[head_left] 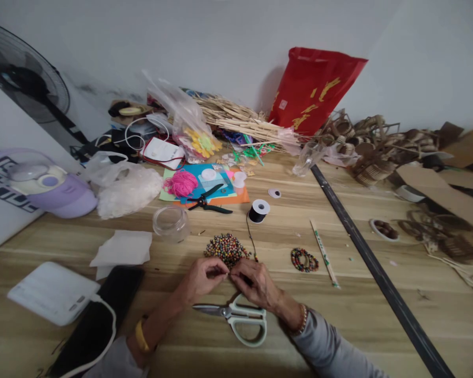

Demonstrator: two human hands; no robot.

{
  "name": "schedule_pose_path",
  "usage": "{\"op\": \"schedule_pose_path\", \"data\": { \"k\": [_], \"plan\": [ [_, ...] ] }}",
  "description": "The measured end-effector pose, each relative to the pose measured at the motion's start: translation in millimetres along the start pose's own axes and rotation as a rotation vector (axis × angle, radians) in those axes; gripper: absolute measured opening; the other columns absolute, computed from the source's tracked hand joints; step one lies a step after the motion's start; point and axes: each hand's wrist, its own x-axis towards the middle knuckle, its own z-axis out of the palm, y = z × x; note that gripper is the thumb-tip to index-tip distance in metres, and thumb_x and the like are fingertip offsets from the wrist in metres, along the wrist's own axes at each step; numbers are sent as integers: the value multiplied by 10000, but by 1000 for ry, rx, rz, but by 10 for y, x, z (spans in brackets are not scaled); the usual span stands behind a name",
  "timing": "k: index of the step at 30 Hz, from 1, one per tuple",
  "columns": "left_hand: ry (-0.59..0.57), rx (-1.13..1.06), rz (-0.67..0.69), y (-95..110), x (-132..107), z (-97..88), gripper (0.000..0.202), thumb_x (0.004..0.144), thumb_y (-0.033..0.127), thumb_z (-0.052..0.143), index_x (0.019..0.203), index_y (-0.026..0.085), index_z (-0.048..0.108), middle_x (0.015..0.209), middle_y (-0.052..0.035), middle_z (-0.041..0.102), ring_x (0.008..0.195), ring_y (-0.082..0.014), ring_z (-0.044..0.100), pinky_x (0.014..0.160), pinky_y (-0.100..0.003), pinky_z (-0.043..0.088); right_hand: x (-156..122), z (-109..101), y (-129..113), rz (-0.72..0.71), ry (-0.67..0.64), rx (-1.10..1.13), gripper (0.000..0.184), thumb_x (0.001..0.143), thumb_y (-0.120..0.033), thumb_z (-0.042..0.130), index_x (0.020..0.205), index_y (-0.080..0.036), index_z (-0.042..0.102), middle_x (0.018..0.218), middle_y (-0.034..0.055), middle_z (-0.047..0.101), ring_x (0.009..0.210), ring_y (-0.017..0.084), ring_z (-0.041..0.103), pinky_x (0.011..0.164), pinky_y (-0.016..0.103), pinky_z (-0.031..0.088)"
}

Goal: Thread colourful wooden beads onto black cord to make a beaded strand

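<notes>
My left hand (pixel 203 279) and my right hand (pixel 256 283) meet at the fingertips just in front of a heap of small coloured beads (pixel 226 248) on the wooden table (pixel 339 325). Both hands pinch something tiny between thumb and fingers; I cannot make it out. A thin black cord runs from near my right hand up to a black thread spool (pixel 258 210). White-handled scissors (pixel 236 315) lie flat right below my wrists. A finished bead bracelet (pixel 304 260) rests to the right of my hands.
A clear jar (pixel 171 224), black pliers (pixel 208 203), pink yarn (pixel 181 184), white tissue (pixel 122 249), a white power bank (pixel 51 291) and a wrapped stick (pixel 324 254) lie around. A dark rail (pixel 378 273) crosses the right side. Woven baskets, reeds and a red bag (pixel 313 89) crowd the back.
</notes>
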Motion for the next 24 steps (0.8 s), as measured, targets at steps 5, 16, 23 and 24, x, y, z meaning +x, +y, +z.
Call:
{"op": "schedule_pose_path", "data": {
  "k": [5, 16, 23, 24],
  "plan": [
    [4, -23, -1, -15, -2, 1, 68, 668, 130, 589, 677, 131, 656, 678, -29, 682, 663, -144, 632, 670, -227, 512, -9, 18, 11, -9, 31, 1, 78, 879, -160, 507, 848, -168, 578, 737, 57, 613, 672, 149, 569, 615, 237, 445],
    [30, -77, 8, -59, 14, 19, 45, 659, 114, 597, 660, 131, 638, 655, -17, 666, 638, -131, 625, 646, -222, 516, 8, 5, -6, -9, 30, 5, 119, 897, -179, 482, 812, -176, 565, 720, 48, 602, 660, 142, 557, 606, 232, 439],
    [17, -80, 2, -34, 4, 10, 53, 661, 107, 593, 660, 134, 638, 663, -20, 668, 650, -137, 632, 670, -230, 522, 6, -4, -9, -2, 23, 13, 125, 901, -178, 470, 813, -177, 559, 721, 48, 600, 655, 142, 556, 602, 233, 437],
    [17, -79, 1, -33, 4, 10, 52, 659, 106, 592, 658, 133, 636, 660, -21, 666, 649, -138, 633, 668, -230, 522, 2, -2, -3, 0, 19, 11, 123, 899, -174, 472, 815, -177, 560, 723, 48, 599, 658, 143, 555, 605, 234, 437]
  ]
}}
